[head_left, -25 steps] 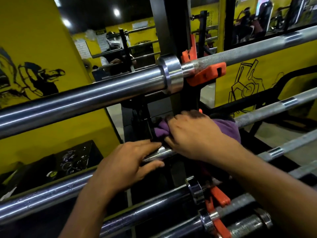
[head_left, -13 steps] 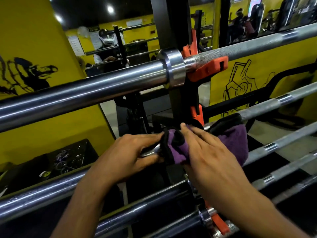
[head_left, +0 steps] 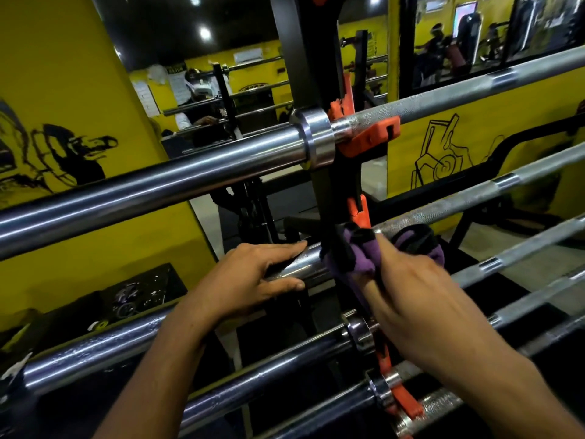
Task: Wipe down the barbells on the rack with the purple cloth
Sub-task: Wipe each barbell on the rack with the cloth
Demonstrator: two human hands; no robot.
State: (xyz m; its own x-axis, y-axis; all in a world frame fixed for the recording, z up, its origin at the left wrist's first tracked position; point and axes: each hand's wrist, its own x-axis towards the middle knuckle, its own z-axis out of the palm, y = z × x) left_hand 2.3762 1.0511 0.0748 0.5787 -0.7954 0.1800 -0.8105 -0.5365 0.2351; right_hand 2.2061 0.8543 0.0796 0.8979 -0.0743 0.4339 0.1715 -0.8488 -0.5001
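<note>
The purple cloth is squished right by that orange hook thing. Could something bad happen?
Maybe. The purple cloth is bunched against the orange hook and the black upright, so it might snag there. The right hand holding it sits close to that gap and could get pinched. The left hand rests on the shiny barbell sleeve, which could roll or feel slippery.

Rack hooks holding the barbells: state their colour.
Orange hooks, clearest in the head view.

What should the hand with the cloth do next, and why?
Probably slide the purple cloth leftward along the second barbell's sleeve. The right hand bunches it at the rack upright, while the left hand steadies that bare, spotted sleeve.
</note>
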